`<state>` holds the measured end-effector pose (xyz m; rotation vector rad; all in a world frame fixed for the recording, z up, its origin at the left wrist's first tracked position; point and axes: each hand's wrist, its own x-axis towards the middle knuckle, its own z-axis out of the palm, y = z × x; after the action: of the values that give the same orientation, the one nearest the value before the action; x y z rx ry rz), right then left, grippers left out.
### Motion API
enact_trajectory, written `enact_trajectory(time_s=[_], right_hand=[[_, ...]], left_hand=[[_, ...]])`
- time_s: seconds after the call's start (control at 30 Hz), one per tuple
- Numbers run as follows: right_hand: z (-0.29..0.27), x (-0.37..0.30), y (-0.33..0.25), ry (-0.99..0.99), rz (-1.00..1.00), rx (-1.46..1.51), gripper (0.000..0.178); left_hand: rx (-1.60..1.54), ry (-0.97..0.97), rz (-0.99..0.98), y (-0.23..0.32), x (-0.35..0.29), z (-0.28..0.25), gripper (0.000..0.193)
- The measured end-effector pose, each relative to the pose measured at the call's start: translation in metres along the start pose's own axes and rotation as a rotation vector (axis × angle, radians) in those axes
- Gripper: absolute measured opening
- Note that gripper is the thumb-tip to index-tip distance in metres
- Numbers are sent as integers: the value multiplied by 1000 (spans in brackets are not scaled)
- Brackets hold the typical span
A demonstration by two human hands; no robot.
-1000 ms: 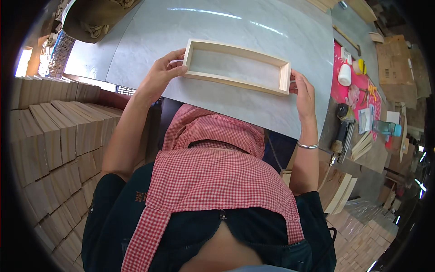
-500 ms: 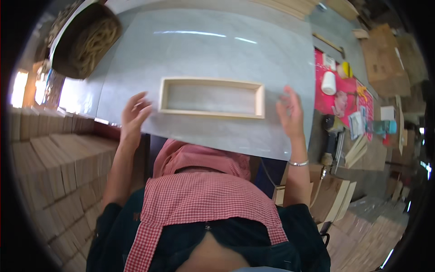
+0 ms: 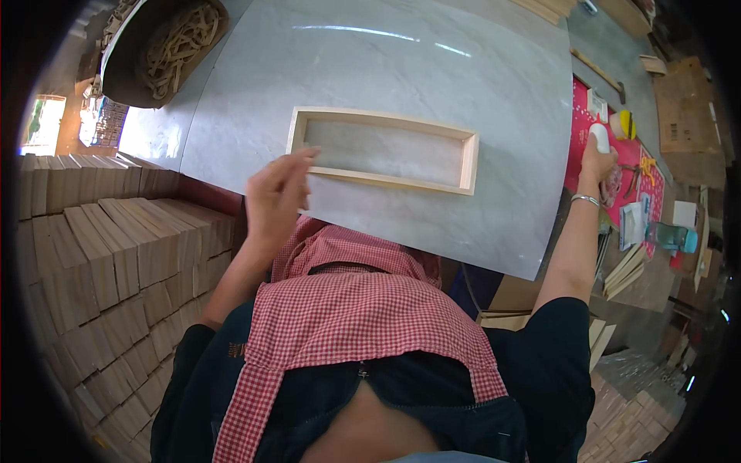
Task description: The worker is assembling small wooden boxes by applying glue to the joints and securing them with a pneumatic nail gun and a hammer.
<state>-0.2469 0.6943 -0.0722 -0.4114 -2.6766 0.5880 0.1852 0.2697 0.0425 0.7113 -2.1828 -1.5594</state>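
A shallow rectangular frame of pale wood (image 3: 394, 184) lies on the grey marbled tabletop (image 3: 370, 69); the tabletop shows through its middle. At its near left corner is my left hand (image 3: 279, 189), fingers loosely bent and somewhat apart, with nothing seen in them. My right arm stretches to the far right. There my right hand (image 3: 596, 162) is closed around the lower part of a small white bottle (image 3: 599, 137), above a pink-red mat (image 3: 580, 116). The fingers partly hide the bottle.
Beside the bottle sit a yellow-and-black roll (image 3: 622, 124) and orange scissors (image 3: 647, 166). A hammer (image 3: 602, 71) lies beyond the mat, and a teal bottle (image 3: 671, 237) nearer. A bin of wood strips (image 3: 181, 50) stands back left. Stacked wooden blocks (image 3: 116, 255) fill the left side.
My right hand has moved from beside the frame to the white bottle and closed on it. My left hand has shifted right, to the frame's near left corner. The view has shifted slightly.
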Motion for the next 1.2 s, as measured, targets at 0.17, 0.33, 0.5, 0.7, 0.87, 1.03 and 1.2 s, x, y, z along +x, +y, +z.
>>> enact_trajectory(time_s=[0.17,0.33,0.5,0.7,0.87,1.03,1.2], right_hand=[[-66,-54,-53,149,153,801,64],[-136,-119,-76,178,43,1214,52],[-177,-183,-103,104,-118,1425,49],[-169,-246,-143,-118,-152,1403,47],[-146,-283,-172,-400,-204,1365,47],[-118,-330,-206,-702,-294,1276,48],[-99,-352,-228,-854,-414,1165,49]], left_hand=[[804,-88,759,-9,11,49,36],[891,-258,595,-12,35,53,29],[656,-762,233,33,123,40,28],[639,-165,589,17,123,62,29],[891,-257,848,-39,18,74,64],[742,-185,761,-82,-13,73,66],[717,-130,736,-95,-16,64,65]])
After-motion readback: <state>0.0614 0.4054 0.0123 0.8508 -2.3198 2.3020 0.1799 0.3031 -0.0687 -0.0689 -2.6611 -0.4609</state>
